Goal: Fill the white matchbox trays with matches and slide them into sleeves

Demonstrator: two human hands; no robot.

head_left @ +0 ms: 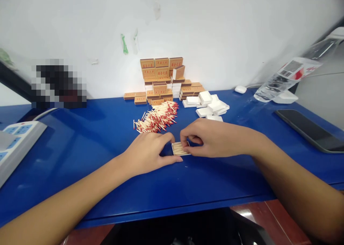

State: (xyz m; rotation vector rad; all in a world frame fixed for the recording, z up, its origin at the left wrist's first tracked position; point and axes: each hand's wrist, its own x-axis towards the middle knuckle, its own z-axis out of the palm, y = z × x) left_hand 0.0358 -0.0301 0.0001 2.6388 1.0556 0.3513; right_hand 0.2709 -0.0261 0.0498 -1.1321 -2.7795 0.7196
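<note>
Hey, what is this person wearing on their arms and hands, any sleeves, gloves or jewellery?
Nothing shows. The left hand and right hand have no gloves, rings, watch or bracelet in view. The forearms are uncovered as far as the frame reaches, and no sleeve edge appears.

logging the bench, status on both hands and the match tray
Left hand and right hand both grip the match tray on the blue table. Tray holds matches. Loose match pile just behind.

Right hand (212, 139) hides part of match tray (178, 149); pixelated patch (58, 83) at far-left tabletop (94, 141) edge; power strip (16, 141), phone (309, 130) cropped; matchboxes (160, 72) print too small.
</note>
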